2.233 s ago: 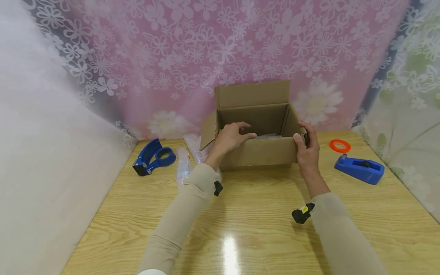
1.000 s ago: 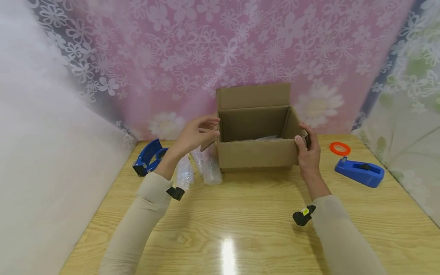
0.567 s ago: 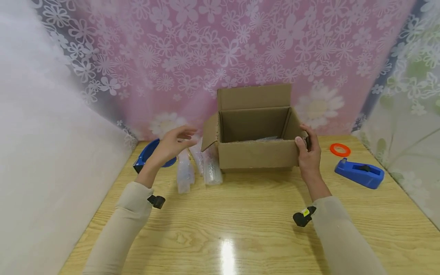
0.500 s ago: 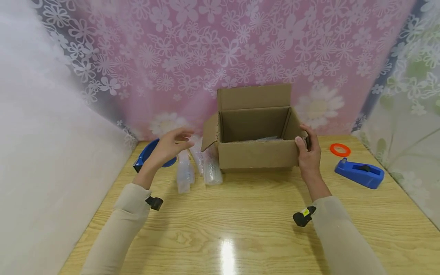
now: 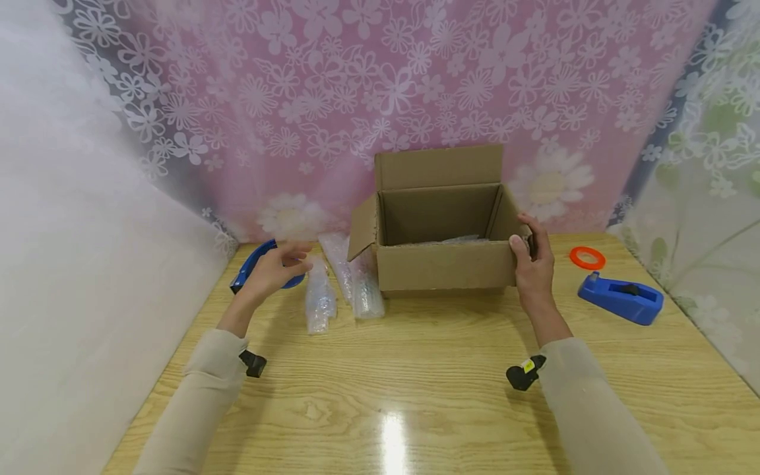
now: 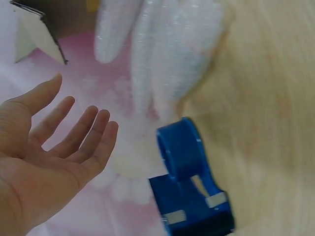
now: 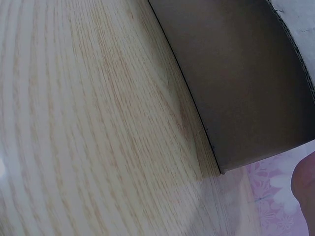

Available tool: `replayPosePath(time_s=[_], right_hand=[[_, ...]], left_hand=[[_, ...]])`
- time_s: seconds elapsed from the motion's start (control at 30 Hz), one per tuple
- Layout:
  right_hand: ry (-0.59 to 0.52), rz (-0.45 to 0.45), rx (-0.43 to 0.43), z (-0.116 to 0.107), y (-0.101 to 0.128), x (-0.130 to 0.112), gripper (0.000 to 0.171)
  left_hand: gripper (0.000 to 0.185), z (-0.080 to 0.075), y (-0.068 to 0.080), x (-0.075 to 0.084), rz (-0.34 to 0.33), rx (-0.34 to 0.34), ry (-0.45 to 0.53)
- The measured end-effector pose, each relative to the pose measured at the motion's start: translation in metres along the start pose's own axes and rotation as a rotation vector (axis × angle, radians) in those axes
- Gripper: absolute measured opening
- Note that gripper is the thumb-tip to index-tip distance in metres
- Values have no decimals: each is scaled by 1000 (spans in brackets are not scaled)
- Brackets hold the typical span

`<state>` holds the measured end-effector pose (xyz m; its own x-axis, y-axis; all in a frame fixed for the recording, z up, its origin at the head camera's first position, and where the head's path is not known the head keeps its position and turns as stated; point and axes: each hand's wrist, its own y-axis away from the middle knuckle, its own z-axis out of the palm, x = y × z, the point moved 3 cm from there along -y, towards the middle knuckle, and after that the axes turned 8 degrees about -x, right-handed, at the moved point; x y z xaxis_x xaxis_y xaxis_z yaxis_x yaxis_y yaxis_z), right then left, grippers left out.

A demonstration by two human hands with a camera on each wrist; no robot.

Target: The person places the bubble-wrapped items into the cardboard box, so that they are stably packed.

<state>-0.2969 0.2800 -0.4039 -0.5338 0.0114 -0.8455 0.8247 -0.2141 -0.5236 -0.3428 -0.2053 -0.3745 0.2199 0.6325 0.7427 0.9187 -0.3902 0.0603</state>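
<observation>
An open cardboard box stands at the back of the wooden table, with something clear lying inside. My right hand grips its right front corner, thumb on the front wall and fingers round the side. In the right wrist view only the box wall and a bit of that hand show. My left hand hovers open just above a blue tape gun left of the box. The left wrist view shows its palm and straight fingers beside the tape gun, not touching it.
Rolls of bubble wrap lie between the tape gun and the box, also in the left wrist view. An orange tape ring and a blue desk tape dispenser sit at the right. Flowered curtains close in the back and sides.
My left hand has left the box and swung left and down, past the bubble wrap, to above the blue tape gun. The right hand and the box have stayed put.
</observation>
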Motion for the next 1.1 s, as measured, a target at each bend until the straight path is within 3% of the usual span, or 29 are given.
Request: replayPosePath(time_s=[0.2,0.4,0.63,0.9,1.1], right_hand=[[-4,-1,1,-1,1,2,42],[-4,-3,-4,-1,2,2,43],[6,-6,-2,-2,1,0,43],[4,-40,1,-1,0,-2,43],[9,-41,-9,-1,0,-2,43]], left_hand=[[51,14,-4,-23,-60,-15,-2],[51,28,-6,-38,-68,-40,44],[50,43,-11,-39,-74,-30,32],[62,58,-20,-35,-132,12,4],[86,73,-26,-36,-181,17,-140]])
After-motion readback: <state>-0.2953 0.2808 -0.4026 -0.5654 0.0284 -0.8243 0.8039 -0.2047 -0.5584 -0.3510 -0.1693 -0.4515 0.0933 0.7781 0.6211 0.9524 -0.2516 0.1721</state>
